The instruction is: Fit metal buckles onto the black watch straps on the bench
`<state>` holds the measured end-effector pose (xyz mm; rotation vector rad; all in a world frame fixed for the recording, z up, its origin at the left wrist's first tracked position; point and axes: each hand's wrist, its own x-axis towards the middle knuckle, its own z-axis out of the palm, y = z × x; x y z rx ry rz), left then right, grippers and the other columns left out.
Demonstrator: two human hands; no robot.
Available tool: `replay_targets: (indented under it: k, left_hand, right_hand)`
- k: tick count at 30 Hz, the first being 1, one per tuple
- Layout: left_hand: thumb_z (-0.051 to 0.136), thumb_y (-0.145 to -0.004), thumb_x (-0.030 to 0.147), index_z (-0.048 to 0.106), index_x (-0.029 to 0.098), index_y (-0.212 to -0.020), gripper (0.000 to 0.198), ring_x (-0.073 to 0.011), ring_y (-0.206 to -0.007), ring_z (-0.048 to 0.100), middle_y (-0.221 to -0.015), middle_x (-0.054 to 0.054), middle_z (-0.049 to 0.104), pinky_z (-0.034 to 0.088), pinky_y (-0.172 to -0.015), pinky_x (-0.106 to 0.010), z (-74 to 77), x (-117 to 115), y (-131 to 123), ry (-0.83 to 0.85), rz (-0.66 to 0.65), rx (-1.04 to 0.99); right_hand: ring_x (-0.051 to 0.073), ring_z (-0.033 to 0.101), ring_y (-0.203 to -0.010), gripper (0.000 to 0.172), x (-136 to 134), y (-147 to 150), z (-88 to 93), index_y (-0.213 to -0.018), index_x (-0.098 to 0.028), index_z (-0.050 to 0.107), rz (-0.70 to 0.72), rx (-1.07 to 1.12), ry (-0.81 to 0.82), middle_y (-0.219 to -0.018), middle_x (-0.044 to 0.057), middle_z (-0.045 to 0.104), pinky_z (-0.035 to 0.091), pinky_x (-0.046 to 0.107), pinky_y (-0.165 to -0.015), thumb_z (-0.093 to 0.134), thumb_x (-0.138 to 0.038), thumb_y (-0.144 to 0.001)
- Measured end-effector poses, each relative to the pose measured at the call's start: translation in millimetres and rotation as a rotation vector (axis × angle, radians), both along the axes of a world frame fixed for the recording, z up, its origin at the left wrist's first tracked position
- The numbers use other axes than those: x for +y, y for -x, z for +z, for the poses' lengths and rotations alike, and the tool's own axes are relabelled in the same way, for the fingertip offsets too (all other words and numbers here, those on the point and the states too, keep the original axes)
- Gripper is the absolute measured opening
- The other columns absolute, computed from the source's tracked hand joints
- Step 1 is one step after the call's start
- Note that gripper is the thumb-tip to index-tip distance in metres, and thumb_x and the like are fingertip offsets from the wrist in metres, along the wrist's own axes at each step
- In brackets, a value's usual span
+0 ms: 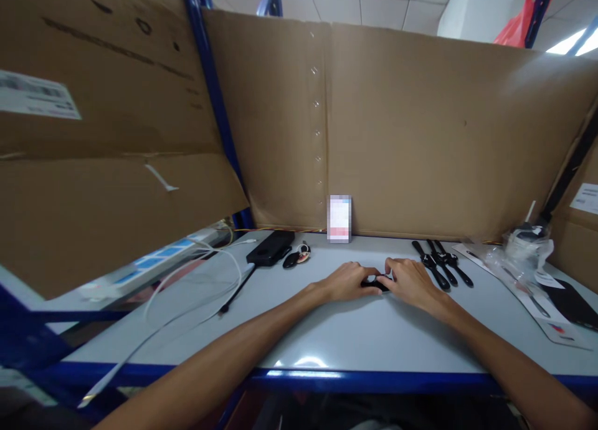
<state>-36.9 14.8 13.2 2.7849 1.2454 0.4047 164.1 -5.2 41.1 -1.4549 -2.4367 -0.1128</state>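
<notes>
My left hand [351, 281] and my right hand [407, 281] meet near the middle of the table. Between their fingertips is a small black object [384, 281], pinched from both sides just at the tabletop. The fingers cover most of it, so its kind does not show. Beyond my right hand lie several black wristwatch-like items [430, 265], with long straps stretched out flat, side by side and slanted.
A phone [339, 219] leans upright against the cardboard back wall [397, 131]. Left lie a black power bank [270, 248], keys [298, 255], white cables [187, 327] and a power strip [156, 265]. Right are plastic packaging [526, 290] and a black phone-like slab [570, 302].
</notes>
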Motion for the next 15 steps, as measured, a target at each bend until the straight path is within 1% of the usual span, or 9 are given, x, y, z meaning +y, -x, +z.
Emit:
replay_targets:
  k: [4, 5, 7, 8, 10, 11, 12, 14, 15]
  left_hand:
    - [0.051, -0.089, 0.063, 0.067, 0.023, -0.119, 0.052, -0.0219, -0.072, 0.068, -0.078, -0.005, 0.074, 0.038, -0.062, -0.026, 1.1, -0.8, -1.0, -0.014, -0.019, -0.005]
    - [0.050, -0.089, 0.064, 0.067, 0.023, -0.119, 0.053, -0.0223, -0.073, 0.068, -0.079, -0.005, 0.074, 0.038, -0.062, -0.026, 1.9, -1.2, -1.4, -0.015, -0.023, -0.001]
    - [0.050, -0.089, 0.066, 0.068, 0.023, -0.117, 0.055, -0.0227, -0.074, 0.068, -0.081, -0.006, 0.075, 0.038, -0.062, -0.026, 3.9, -1.8, -2.1, -0.008, -0.022, 0.006]
    - [0.050, -0.088, 0.067, 0.069, 0.023, -0.116, 0.056, -0.0228, -0.074, 0.068, -0.082, -0.006, 0.075, 0.038, -0.063, -0.026, 4.8, -2.1, -2.4, -0.001, -0.016, 0.007]
    - [0.051, -0.087, 0.068, 0.069, 0.023, -0.117, 0.058, -0.0227, -0.074, 0.068, -0.083, -0.007, 0.075, 0.039, -0.064, -0.026, 6.3, -2.6, -2.7, 0.013, -0.006, 0.003]
    - [0.051, -0.087, 0.068, 0.068, 0.023, -0.118, 0.058, -0.0228, -0.074, 0.069, -0.082, -0.007, 0.075, 0.039, -0.064, -0.026, 6.7, -2.7, -2.8, 0.018, -0.004, 0.001]
    - [0.052, -0.087, 0.067, 0.068, 0.023, -0.120, 0.057, -0.0229, -0.074, 0.069, -0.081, -0.007, 0.075, 0.039, -0.064, -0.026, 6.8, -2.7, -2.9, 0.020, -0.003, 0.000]
    - [0.053, -0.088, 0.064, 0.068, 0.023, -0.120, 0.054, -0.0231, -0.074, 0.069, -0.079, -0.006, 0.074, 0.039, -0.063, -0.025, 6.5, -2.2, -2.9, 0.016, -0.003, 0.000]
    - [0.054, -0.088, 0.063, 0.068, 0.024, -0.120, 0.052, -0.0230, -0.073, 0.069, -0.078, -0.006, 0.074, 0.039, -0.063, -0.025, 6.0, -1.9, -2.9, 0.014, -0.004, -0.001]
  right_hand:
    - [0.023, 0.066, -0.077, 0.028, 1.9, -0.3, -3.3, -0.096, -0.020, 0.067, -0.039, -0.063, -0.005, -0.085, 0.009, 0.073, 0.028, 0.028, -0.061, 0.058, -0.046, -0.091]
    - [0.023, 0.066, -0.077, 0.026, 2.6, -1.4, -3.8, -0.095, -0.019, 0.067, -0.031, -0.065, 0.007, -0.084, 0.008, 0.073, 0.028, 0.028, -0.062, 0.058, -0.044, -0.091]
    - [0.021, 0.065, -0.079, 0.016, 3.8, -4.3, -4.2, -0.094, -0.020, 0.067, 0.051, -0.049, 0.034, -0.086, 0.007, 0.073, 0.029, 0.028, -0.063, 0.056, -0.031, -0.092]
    - [0.019, 0.065, -0.080, 0.015, 4.1, -5.6, -4.0, -0.096, -0.021, 0.068, 0.111, -0.035, 0.045, -0.088, 0.006, 0.072, 0.030, 0.027, -0.065, 0.053, -0.023, -0.092]
    - [0.017, 0.064, -0.083, 0.024, 3.7, -7.1, -3.2, -0.101, -0.023, 0.068, 0.195, -0.001, 0.044, -0.094, 0.004, 0.072, 0.030, 0.026, -0.067, 0.049, -0.013, -0.091]
    - [0.016, 0.064, -0.083, 0.025, 3.1, -6.9, -2.7, -0.102, -0.023, 0.068, 0.195, 0.017, 0.042, -0.095, 0.004, 0.071, 0.030, 0.026, -0.067, 0.048, -0.013, -0.091]
    - [0.017, 0.064, -0.082, 0.022, 2.3, -6.0, -2.5, -0.103, -0.023, 0.067, 0.170, 0.034, 0.044, -0.094, 0.004, 0.071, 0.030, 0.026, -0.066, 0.049, -0.016, -0.092]
    - [0.018, 0.063, -0.079, 0.016, 0.6, -2.4, -2.8, -0.100, -0.022, 0.066, 0.095, 0.052, 0.051, -0.089, 0.004, 0.071, 0.029, 0.027, -0.064, 0.054, -0.029, -0.093]
    - [0.018, 0.062, -0.078, 0.017, -0.1, -0.2, -3.6, -0.097, -0.021, 0.066, 0.068, 0.053, 0.052, -0.088, 0.004, 0.070, 0.029, 0.027, -0.064, 0.055, -0.034, -0.093]
